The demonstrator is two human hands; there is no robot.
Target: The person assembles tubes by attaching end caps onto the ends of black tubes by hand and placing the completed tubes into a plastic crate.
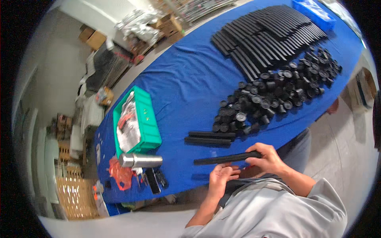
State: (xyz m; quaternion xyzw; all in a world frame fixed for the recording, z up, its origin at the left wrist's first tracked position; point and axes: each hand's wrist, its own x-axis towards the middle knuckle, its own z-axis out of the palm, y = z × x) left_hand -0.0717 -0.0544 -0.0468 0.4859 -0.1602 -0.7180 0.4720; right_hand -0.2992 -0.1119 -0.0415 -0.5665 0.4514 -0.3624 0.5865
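A black ribbed tube (222, 159) is held level over the near edge of the blue-covered table, its right end gripped in my right hand (268, 158). Just below the tube's middle is my left hand (223, 177), fingers spread; whether they touch the tube I cannot tell. Two similar black tubes (208, 141) lie side by side a little farther in. Beyond them spreads a heap of black round caps (265, 104), some showing ringed faces. Many long black tubes (274, 37) are laid out in rows at the far right.
A green crate (150, 119) with plastic wrapping inside stands on the left, beside a steel flask (142, 160), a red plastic bag (120, 174) and a dark phone (152, 181). A blue bin (315, 14) sits at the far corner; a cardboard box (362, 91) is off the table's right side.
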